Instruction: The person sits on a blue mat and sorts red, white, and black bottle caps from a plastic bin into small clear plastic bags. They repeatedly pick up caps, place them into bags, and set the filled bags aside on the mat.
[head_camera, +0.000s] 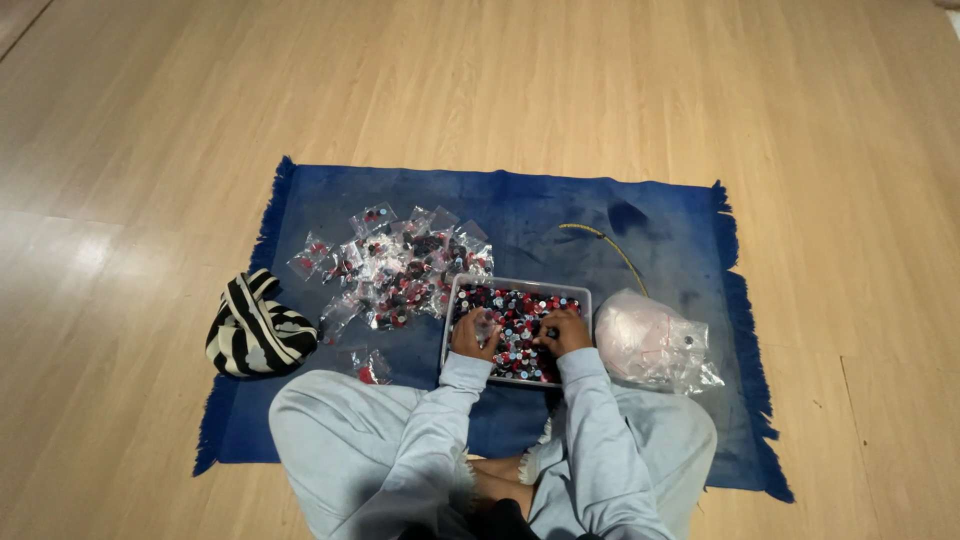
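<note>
Hands (520, 335) sift glossy round caps (515, 315) in rectangular tray (520, 285).

Open blue mat (560, 215) lies far of the grey tray (452, 300) — free passage there, but for a thin yellow cord (607, 241). A heap of small clear packets (395, 265) crowds the tray's left; a clear plastic bag (650, 342) blocks its right — a striped pouch (255, 327) sits farther left.
</note>
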